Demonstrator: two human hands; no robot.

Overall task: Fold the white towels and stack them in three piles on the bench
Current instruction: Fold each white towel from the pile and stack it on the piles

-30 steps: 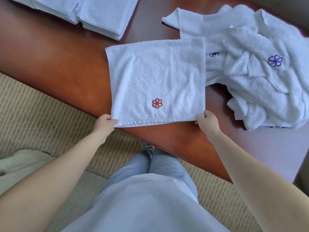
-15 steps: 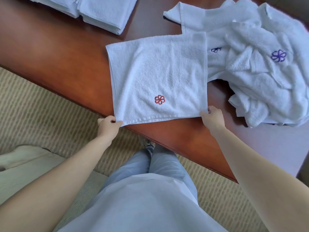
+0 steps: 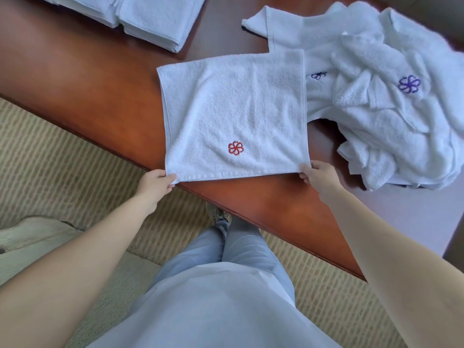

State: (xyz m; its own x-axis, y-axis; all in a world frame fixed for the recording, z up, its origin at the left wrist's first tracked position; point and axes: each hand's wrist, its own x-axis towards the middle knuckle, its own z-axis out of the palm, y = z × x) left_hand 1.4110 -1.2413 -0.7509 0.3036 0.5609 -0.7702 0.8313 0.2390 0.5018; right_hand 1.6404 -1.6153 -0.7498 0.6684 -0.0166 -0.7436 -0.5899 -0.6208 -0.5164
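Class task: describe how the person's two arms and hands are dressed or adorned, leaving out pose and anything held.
Both forearms are bare, with no sleeves in view. The left hand and right hand wear no gloves; no rings, watch or bracelets are visible. Fingernails are too small to judge.

Both hands, the left hand (image 3: pixel 154 185) and right hand (image 3: pixel 320 175), have apparently lifted the towel (image 3: pixel 234 114) near edge slightly farther over the bench (image 3: pixel 100 96).

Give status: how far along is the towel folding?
Done: two folded stacks sit side by side at the bench's far left. In hand: left hand and right hand pinch the red-flower towel's near corners. Left: the unfolded heap at right.
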